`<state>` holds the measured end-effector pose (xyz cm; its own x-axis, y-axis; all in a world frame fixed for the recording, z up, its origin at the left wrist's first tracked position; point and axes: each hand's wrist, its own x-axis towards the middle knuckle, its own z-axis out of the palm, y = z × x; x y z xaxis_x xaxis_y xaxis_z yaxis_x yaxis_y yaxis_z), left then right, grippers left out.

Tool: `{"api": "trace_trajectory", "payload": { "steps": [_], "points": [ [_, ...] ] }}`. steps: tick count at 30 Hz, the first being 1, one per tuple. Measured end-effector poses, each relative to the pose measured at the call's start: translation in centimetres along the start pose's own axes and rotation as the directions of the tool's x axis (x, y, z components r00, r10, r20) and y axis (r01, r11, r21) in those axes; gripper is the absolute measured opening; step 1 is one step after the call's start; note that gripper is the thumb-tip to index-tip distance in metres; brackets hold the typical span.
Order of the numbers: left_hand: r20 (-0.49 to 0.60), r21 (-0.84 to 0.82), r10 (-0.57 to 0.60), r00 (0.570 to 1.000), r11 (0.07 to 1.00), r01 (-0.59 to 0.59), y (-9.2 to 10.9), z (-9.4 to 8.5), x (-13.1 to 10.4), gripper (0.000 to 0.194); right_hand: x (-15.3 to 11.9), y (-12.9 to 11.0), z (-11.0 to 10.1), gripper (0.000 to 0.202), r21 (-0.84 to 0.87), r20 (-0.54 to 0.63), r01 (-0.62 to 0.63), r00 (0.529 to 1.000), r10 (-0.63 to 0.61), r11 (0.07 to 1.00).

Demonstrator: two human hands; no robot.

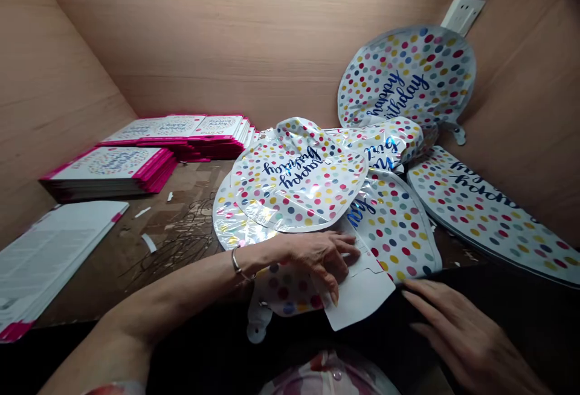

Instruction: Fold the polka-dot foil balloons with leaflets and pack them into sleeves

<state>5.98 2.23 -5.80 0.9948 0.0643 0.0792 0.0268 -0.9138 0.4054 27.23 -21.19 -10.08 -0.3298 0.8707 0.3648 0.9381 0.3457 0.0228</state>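
Note:
My left hand (324, 259) lies with fingers spread on a white card sleeve (365, 298). Flat foil balloons with coloured dots and blue "happy birthday" lettering are under and around it. One balloon (303, 189) overlaps others just beyond my left wrist, and another balloon (399, 232) lies partly beneath the sleeve. A white balloon tail (258, 322) sticks out over the near edge. To the right of the sleeve, my right hand (462, 328) is slightly blurred, its fingers stretched out and nothing seen in them. Its fingertips are close to the sleeve's corner; contact cannot be made out.
Stacks of pink-edged printed packets (109, 165) stand at the back left, with a stack of white printed sheets (58, 256) nearer. More dotted balloons (489, 214) lie right; one balloon (408, 75) leans on the back wall below a power strip (462, 14). Paper scraps (148, 243) dot the brown surface.

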Motion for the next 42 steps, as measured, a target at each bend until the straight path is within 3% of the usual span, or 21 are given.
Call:
{"api": "trace_trajectory", "payload": {
  "steps": [2, 3, 6, 9, 12, 15, 17, 20, 24, 28, 31, 34, 38, 42],
  "points": [
    [0.073, 0.039, 0.208, 0.975, 0.977, -0.211, 1.7, 0.3, -1.2, 0.034, 3.6, -0.7, 0.8, 0.039, 0.018, 0.026, 0.078, 0.997, -0.078, 0.997],
    [0.078, 0.072, 0.222, 0.972, 0.971, -0.227, 2.6, 0.8, -2.0, 0.044, 4.9, -0.9, 1.4, 0.038, 0.042, 0.03, 0.107, 0.994, -0.108, 0.993],
    [0.005, 0.207, 0.008, 1.0, 0.978, -0.009, 4.8, 2.9, -4.9, 0.06, 6.7, -1.4, 3.4, 0.032, 0.134, -0.003, 0.156, 0.988, -0.157, 0.979],
    [-0.09, 0.288, -0.113, 0.99, 0.948, 0.134, 5.7, 5.0, -6.8, 0.038, 6.9, -1.8, 4.8, 0.03, 0.189, -0.083, 0.192, 0.98, -0.179, 0.963],
    [-0.19, 0.236, -0.161, 0.968, 0.95, 0.204, 5.5, 5.6, -7.2, 0.026, 7.5, -2.2, 5.3, 0.032, 0.218, -0.183, 0.197, 0.97, -0.158, 0.956],
    [-0.247, 0.141, -0.19, 0.95, 0.963, 0.229, 4.7, 5.1, -6.9, 0.029, 8.9, -2.5, 5.1, 0.025, 0.242, -0.231, 0.101, 0.972, -0.044, 0.965],
    [-0.304, 0.097, -0.239, 0.922, 0.955, 0.279, 4.1, 4.8, -6.6, 0.032, 10.0, -2.4, 5.0, 0.022, 0.258, -0.199, 0.008, 0.979, 0.045, 0.966],
    [-0.366, 0.088, -0.337, 0.867, 0.915, 0.393, 3.5, 4.5, -6.1, 0.031, 11.2, -2.1, 5.0, 0.022, 0.329, -0.085, -0.163, 0.976, 0.201, 0.93],
    [-0.345, 0.185, -0.473, 0.81, 0.812, 0.553, 3.2, 4.5, -5.2, 0.024, 12.2, -1.9, 5.3, 0.022, 0.353, 0.107, -0.368, 0.929, 0.354, 0.86],
    [-0.342, 0.269, -0.524, 0.78, 0.74, 0.616, 3.2, 4.3, -4.4, 0.018, 12.6, -2.1, 5.5, 0.021, 0.314, 0.193, -0.466, 0.884, 0.426, 0.827],
    [-0.377, 0.177, -0.538, 0.754, 0.757, 0.629, 3.0, 4.1, -4.3, 0.022, 12.5, -2.1, 5.6, 0.02, 0.319, 0.18, -0.488, 0.873, 0.453, 0.813],
    [-0.405, 0.097, -0.436, 0.804, 0.854, 0.511, 2.7, 4.5, -4.7, 0.023, 11.8, -2.0, 5.6, 0.018, 0.391, 0.125, -0.402, 0.914, 0.385, 0.828],
    [-0.338, 0.072, -0.293, 0.894, 0.94, 0.334, 2.4, 5.3, -5.1, 0.01, 10.6, -2.0, 5.4, 0.017, 0.436, 0.031, -0.167, 0.985, 0.171, 0.884],
    [-0.258, 0.005, -0.352, 0.9, 0.931, 0.365, 2.5, 5.4, -4.9, 0.013, 10.2, -2.1, 5.4, 0.022, 0.452, -0.043, -0.109, 0.989, 0.144, 0.885]
  ]
}}
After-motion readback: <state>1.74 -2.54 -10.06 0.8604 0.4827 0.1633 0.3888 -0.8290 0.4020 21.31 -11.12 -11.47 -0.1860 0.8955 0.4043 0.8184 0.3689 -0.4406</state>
